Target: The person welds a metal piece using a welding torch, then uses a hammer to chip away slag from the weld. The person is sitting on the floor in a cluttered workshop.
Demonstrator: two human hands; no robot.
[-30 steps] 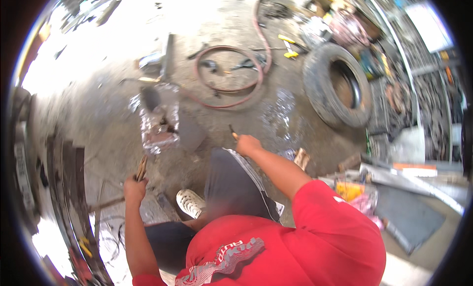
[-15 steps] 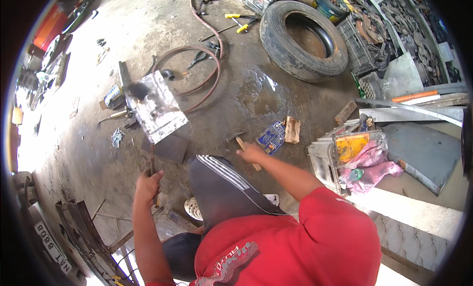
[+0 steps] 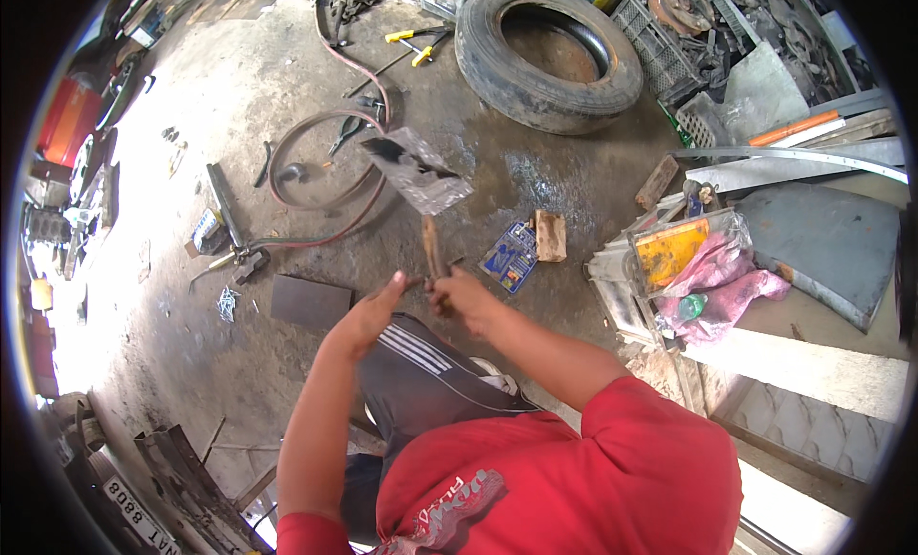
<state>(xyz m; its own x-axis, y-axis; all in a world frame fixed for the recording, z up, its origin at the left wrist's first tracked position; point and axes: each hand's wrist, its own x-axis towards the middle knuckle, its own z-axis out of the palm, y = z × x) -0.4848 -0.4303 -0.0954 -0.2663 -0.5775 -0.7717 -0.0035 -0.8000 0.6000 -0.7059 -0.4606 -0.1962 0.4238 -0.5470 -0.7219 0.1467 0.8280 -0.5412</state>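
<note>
A square, silvery metal sheet (image 3: pixel 442 190) with a dark patch or hole hangs tilted in front of me, blurred by motion. Below its near edge stands a brown, long-handled tool (image 3: pixel 429 239) whose exact kind I cannot make out. My right hand (image 3: pixel 461 299) is closed at the lower end of this tool. Close beside it, my left hand (image 3: pixel 371 316) has its thumb up against a short dark piece between the hands; its other fingers are mostly hidden. A small dark tip shows above my right knuckles, perhaps of the hammer.
A dark flat plate (image 3: pixel 308 300) and a pile of nails or screws (image 3: pixel 228 304) lie left. A hose (image 3: pixel 277 163) loops ahead, near a torch (image 3: pixel 218 261). Beyond are yellow-handled cutters (image 3: pixel 421 55) and a tyre (image 3: pixel 488 72). A blue card (image 3: pixel 510 257), wood block (image 3: pixel 550 236) and crate (image 3: pixel 622 292) stand right.
My left hand has swung right and up to meet my right hand, and the metal sheet has moved right with it. The right hand, earlier on a hammer, is now at the brown tool.
</note>
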